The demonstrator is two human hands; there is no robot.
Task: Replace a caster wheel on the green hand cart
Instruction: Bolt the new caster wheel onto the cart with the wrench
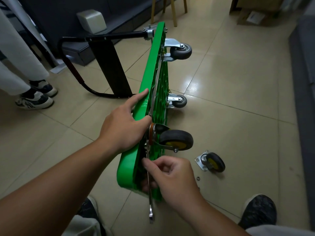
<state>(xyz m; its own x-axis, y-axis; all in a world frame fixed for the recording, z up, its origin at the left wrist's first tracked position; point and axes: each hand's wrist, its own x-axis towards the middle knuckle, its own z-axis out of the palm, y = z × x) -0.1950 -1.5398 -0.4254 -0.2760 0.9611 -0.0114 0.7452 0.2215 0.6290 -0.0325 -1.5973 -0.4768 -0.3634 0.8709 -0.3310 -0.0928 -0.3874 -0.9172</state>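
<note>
Cart: the green plastic flat-deck hand cart (148, 79) is stood on its long edge on the beige tiled floor (238, 103), with its ribbed underside turned to the right.
Left hand: the left hand (122, 132) is laid over the upper rim, thumb hooked across it and index finger stretched along the edge, so the cart is gripped and kept upright.
Right hand: the fingers (150, 163) of the right hand (172, 178) are closed round the shank of a long silver steel spanner (151, 210). Its upper end is hidden at the mounting plate.
Fitted wheel: a black-tyred caster with a yellow hub (176, 139) is seated at the near corner, just above the right hand.
Loose wheel: a second black-and-yellow caster on a square steel plate (213, 161) lies on the floor, apart from the cart, with a small metal nut (198, 177) near it.
Step judged: a plate fastening is probably being turned. Whether it is being tightened or loosened cannot be told.
Method: the spanner should be kept fully seated and square on the fastening. Short swings should be taken and the rim held firmly against rocking. The fastenings should be drawn up evenly so that the plate sits flat.
Risk: if the spanner slips, knuckles may be driven into the ribs.
</note>
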